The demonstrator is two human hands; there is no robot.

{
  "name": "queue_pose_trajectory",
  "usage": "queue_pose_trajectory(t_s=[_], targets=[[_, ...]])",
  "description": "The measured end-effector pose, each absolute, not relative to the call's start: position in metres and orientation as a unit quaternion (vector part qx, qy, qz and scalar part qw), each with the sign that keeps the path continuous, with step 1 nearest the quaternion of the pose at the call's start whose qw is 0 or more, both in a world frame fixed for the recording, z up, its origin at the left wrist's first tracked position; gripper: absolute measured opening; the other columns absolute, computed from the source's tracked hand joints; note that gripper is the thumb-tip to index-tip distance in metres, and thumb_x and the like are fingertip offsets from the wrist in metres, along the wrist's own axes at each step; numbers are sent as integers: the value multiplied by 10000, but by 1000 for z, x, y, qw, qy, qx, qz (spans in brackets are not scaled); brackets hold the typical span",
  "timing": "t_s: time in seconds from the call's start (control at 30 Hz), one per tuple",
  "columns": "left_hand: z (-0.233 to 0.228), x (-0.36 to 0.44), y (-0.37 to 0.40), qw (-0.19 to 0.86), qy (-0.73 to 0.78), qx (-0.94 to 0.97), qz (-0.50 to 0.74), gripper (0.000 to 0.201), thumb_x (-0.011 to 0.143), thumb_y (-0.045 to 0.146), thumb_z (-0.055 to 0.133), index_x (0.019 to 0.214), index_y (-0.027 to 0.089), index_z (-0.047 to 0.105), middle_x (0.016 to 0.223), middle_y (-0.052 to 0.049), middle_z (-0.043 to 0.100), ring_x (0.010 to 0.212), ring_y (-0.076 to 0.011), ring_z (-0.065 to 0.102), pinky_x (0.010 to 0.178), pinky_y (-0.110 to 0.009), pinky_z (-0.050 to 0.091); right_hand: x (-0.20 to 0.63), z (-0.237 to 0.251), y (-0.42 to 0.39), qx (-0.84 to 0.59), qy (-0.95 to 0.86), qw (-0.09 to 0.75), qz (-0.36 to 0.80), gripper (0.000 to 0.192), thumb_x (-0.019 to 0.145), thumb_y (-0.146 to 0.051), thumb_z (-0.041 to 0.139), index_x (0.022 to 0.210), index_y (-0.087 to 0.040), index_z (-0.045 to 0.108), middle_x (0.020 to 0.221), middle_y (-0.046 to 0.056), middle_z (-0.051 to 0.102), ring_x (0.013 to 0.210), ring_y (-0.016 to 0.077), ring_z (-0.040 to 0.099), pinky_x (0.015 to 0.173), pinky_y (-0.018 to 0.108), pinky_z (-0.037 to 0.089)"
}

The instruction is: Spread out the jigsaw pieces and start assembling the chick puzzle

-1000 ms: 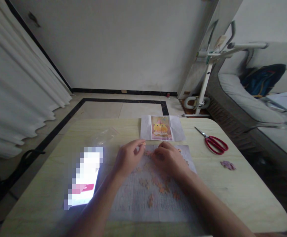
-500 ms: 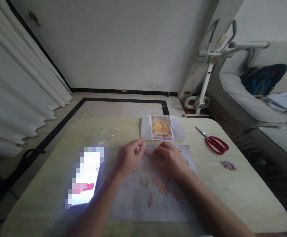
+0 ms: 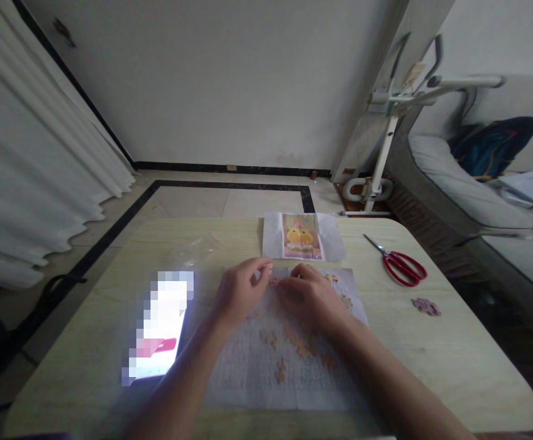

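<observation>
Both hands [image 3: 273, 293] rest on the gridded paper sheet [image 3: 257, 379], fingers seemingly pinching small flat knobbed puzzle pieces [image 3: 296, 349].

wooden table [image 3: 454, 360] with grid sheet [image 3: 252, 373], scissors [image 3: 401, 266]

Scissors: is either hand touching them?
No. The red-handled scissors lie alone on the table, while the left hand and right hand rest on the gridded sheet.

Pixelated phone [image 3: 159, 327] screen unreadable; hands hide some puzzle pieces [image 3: 279, 371]
</observation>
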State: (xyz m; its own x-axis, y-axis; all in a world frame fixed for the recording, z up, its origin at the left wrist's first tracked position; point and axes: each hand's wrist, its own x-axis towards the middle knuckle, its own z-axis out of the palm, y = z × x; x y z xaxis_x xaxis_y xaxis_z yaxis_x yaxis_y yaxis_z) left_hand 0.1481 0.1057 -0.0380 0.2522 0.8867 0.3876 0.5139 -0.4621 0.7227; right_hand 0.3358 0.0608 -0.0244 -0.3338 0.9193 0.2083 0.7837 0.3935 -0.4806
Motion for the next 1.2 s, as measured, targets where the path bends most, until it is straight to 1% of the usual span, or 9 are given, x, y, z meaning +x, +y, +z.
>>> queue_pose_trajectory(t_s=[0.1, 0.23, 0.4, 0.5, 0.67, 0.8, 0.9, 1.03, 1.2], targets=[[-38, 148, 106, 234, 465, 756, 396, 194, 885, 250, 555, 1014, 204, 692, 877, -21, 732, 603, -103, 591, 592, -206, 476, 336, -24, 61, -528, -806, 224, 144, 168, 851, -188, 618, 964, -243, 729, 881, 55, 568, 777, 171, 550, 706, 279, 438], [-40, 148, 107, 231, 461, 755, 405, 193, 877, 231, 560, 1011, 202, 696, 889, -26, 735, 599, -101, 589, 587, -209, 477, 335, -24, 61, -523, -810, 224, 140, 143, 876, -208, 597, 893, -236, 736, 847, 51, 555, 761, 168, 541, 692, 280, 422], [-40, 148, 107, 228, 458, 755, 409, 194, 871, 223, 572, 1018, 203, 696, 883, -20, 736, 601, -97, 590, 606, -211, 485, 339, -20, 61, -528, -796, 251, 158, 208, 938, -273, 536, 974, -253, 740, 840, 48, 565, 749, 160, 547, 682, 270, 429], [-39, 148, 107, 229, 457, 757, 407, 195, 872, 224, 567, 1015, 200, 698, 888, -26, 736, 605, -100, 598, 594, -207, 482, 346, -16, 63, -533, -785, 266, 172, 231, 945, -310, 528, 915, -224, 740, 842, 52, 579, 751, 159, 556, 686, 269, 440], [-38, 148, 106, 228, 458, 757, 407, 193, 873, 232, 566, 1014, 201, 695, 875, -24, 734, 582, -93, 586, 564, -196, 471, 360, -11, 68, -520, -782, 270, 211, 127, 878, -214, 589, 868, -192, 714, 839, 40, 607, 726, 141, 568, 685, 256, 445], [-39, 149, 107, 226, 460, 755, 410, 210, 873, 237, 566, 1034, 205, 695, 882, -32, 736, 557, -90, 571, 549, -194, 469, 367, 0, 66, -505, -781, 243, 275, 116, 856, -193, 587, 802, -180, 689, 752, 8, 594, 668, 120, 546, 616, 223, 413], [-40, 149, 107, 225, 458, 755, 411, 210, 870, 236, 568, 1030, 204, 699, 893, -35, 737, 574, -95, 584, 567, -199, 482, 370, 6, 64, -504, -780, 198, 314, 106, 827, -166, 584, 799, -181, 685, 681, -18, 578, 612, 108, 508, 565, 211, 372], [-38, 149, 106, 213, 463, 759, 404, 198, 876, 247, 565, 1014, 203, 700, 855, -24, 734, 562, -94, 574, 571, -199, 477, 371, 7, 60, -502, -791, 131, 325, 93, 759, -132, 607, 733, -193, 673, 625, -42, 563, 566, 97, 471, 537, 213, 335], [-37, 149, 105, 211, 467, 758, 403, 189, 879, 252, 565, 1004, 210, 701, 846, -12, 731, 549, -89, 559, 562, -198, 465, 368, 12, 54, -491, -801, 101, 326, 121, 705, -93, 618, 711, -203, 665, 637, -47, 601, 562, 94, 492, 511, 207, 323]])
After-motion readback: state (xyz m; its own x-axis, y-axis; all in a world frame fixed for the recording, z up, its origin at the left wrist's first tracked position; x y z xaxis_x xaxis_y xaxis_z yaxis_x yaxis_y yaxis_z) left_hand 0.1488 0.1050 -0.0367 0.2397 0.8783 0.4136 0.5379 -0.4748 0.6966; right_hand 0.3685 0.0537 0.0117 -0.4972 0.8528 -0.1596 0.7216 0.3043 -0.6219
